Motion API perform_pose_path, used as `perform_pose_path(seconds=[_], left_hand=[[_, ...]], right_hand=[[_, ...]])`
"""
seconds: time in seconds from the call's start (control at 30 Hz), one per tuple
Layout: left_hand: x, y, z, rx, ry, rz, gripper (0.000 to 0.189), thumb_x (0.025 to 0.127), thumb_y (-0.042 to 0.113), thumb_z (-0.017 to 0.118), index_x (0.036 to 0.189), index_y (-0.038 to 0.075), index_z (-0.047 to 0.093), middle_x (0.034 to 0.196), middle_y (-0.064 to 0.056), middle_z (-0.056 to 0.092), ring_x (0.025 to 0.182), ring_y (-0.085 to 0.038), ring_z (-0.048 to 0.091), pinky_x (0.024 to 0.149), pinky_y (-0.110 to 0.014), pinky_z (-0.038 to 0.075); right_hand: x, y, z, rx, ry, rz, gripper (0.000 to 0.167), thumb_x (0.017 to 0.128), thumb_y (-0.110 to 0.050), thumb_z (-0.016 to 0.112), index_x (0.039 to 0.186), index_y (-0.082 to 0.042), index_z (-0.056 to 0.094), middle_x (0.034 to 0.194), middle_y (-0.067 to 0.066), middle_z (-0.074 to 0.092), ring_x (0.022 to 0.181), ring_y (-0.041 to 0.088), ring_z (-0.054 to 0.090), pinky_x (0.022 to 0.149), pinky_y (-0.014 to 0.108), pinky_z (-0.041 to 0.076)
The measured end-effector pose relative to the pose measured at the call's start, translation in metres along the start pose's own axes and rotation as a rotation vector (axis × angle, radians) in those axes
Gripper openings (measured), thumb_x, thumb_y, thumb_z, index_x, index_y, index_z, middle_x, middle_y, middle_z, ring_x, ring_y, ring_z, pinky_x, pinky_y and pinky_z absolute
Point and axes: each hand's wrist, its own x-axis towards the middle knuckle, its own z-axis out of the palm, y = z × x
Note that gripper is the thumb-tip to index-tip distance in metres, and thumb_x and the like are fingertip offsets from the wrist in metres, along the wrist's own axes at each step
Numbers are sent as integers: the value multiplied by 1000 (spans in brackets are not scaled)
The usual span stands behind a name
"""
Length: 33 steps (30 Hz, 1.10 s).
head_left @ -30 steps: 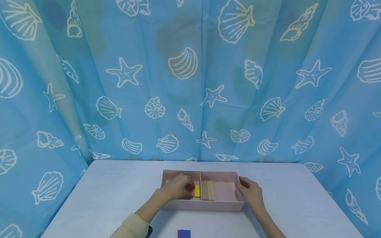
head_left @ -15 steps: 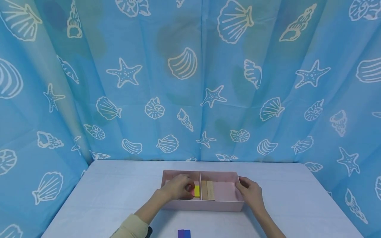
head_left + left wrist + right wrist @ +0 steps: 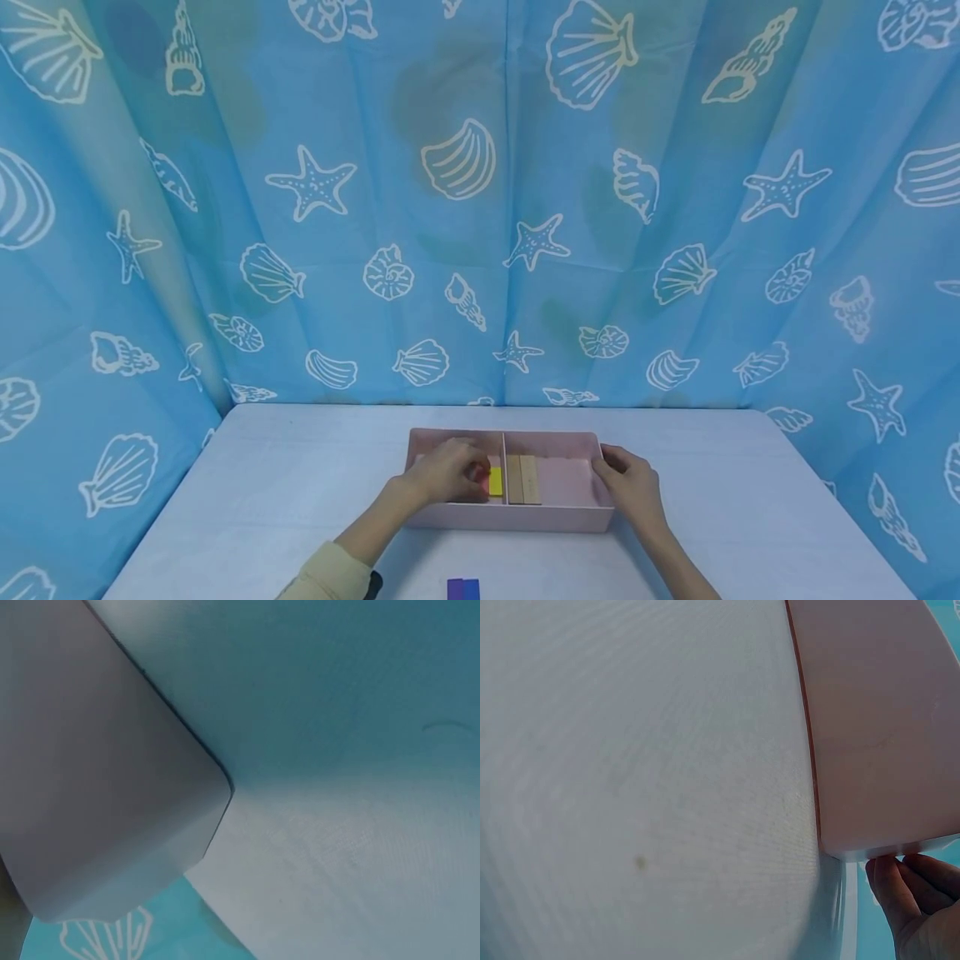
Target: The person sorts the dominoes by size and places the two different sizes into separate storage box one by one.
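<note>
A pale pink two-compartment box (image 3: 510, 518) stands on the table in the head view. My left hand (image 3: 444, 472) reaches into its left compartment and pinches a red block (image 3: 482, 479), which the fingers partly cover. Right beside that block lies a yellow block (image 3: 496, 482), close to the divider. At the box's right end my right hand (image 3: 632, 486) grips the wall, thumb at the rim and fingers outside. The right wrist view shows those fingers (image 3: 891, 889) against the end of the box. The left wrist view catches only the box's outer wall (image 3: 112, 765), with the hand out of sight.
Two wooden pieces (image 3: 522, 479) lie side by side in the right compartment, against the divider. In front of the box, a purple block (image 3: 455, 589) and a blue block (image 3: 471, 589) sit on the white tabletop (image 3: 315, 467). A blue shell-patterned curtain (image 3: 465, 250) hangs behind.
The left hand has barely shifted, and a little more of the red block shows at its fingertips. The box and the right hand stay in place.
</note>
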Motion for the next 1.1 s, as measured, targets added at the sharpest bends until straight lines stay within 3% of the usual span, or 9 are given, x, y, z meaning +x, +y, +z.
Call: perform_pose_path(seconds=[0.17,0.43,0.7,0.93,1.1], left_hand=[[-3,2,-6,16,18,15,30,83,21,82,110,12,73,89,7,65,80,-8,56,69,-20,49],[-15,11,-17,47,76,22,30,84,20,81,112,10,73,109,2,71,109,-19,63,95,-38,53],[-35,30,-27,96,109,70,28,82,21,83,108,13,74,107,5,71,105,-13,64,92,-32,54],[-66,51,-43,154,198,123,30,81,21,83,109,14,72,109,4,68,104,-14,63,92,-31,55],[-87,60,-50,196,195,137,32,81,19,84,110,15,73,109,4,66,104,-13,62,87,-28,56]], right_hand=[[0,1,0,0,2,5,41,97,-18,57,131,5,59,128,24,62,119,41,58,98,50,50],[-1,2,-1,-1,-13,22,42,99,-19,56,132,5,57,131,25,60,121,41,56,99,50,49],[-2,3,0,-4,-16,34,43,100,-21,55,133,6,56,132,25,59,122,42,55,99,50,49],[-2,0,0,2,-32,39,44,101,-23,54,135,5,55,134,25,57,124,42,53,100,51,48],[-2,-1,0,13,-32,39,44,100,-22,54,135,5,55,134,25,57,124,42,53,100,50,48]])
